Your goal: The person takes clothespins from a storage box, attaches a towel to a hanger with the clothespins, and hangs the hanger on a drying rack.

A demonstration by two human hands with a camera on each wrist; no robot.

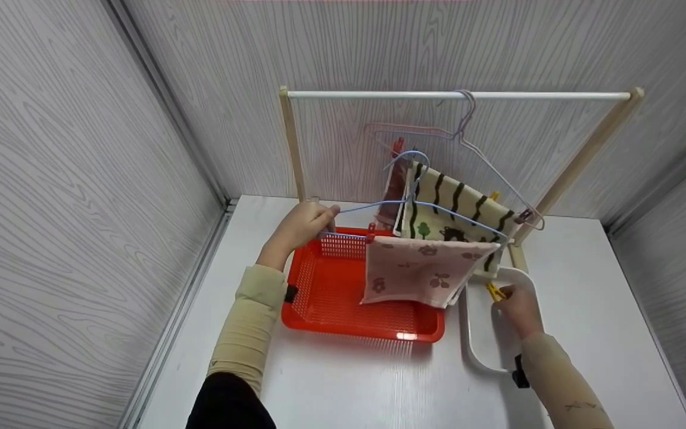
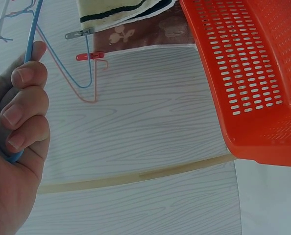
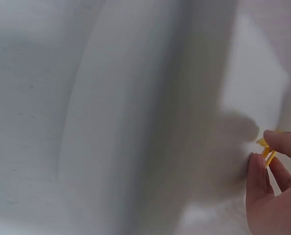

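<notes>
My left hand [image 1: 302,227] grips one end of a blue hanger [image 1: 373,206], its fingers curled round the wire in the left wrist view. From this hanger hangs a pink cloth [image 1: 405,271] with a flower print, held by a red clothespin [image 1: 371,232] at its left corner. My right hand [image 1: 520,307] pinches a yellow clothespin [image 1: 493,291] between thumb and fingers, over the white tray [image 1: 475,333]. Behind the pink cloth, a cream cloth [image 1: 438,190] with dark stripes hangs from another hanger. The right wrist view shows the yellow clothespin [image 3: 267,149] at the fingertips.
A red plastic basket [image 1: 295,325] stands under the pink cloth. Behind it is a rack with a white rail [image 1: 367,95] and wooden posts [image 1: 293,143]. A pink hanger [image 1: 501,174] hangs on the rail. A brown cloth [image 2: 145,33] hangs beyond the cream one.
</notes>
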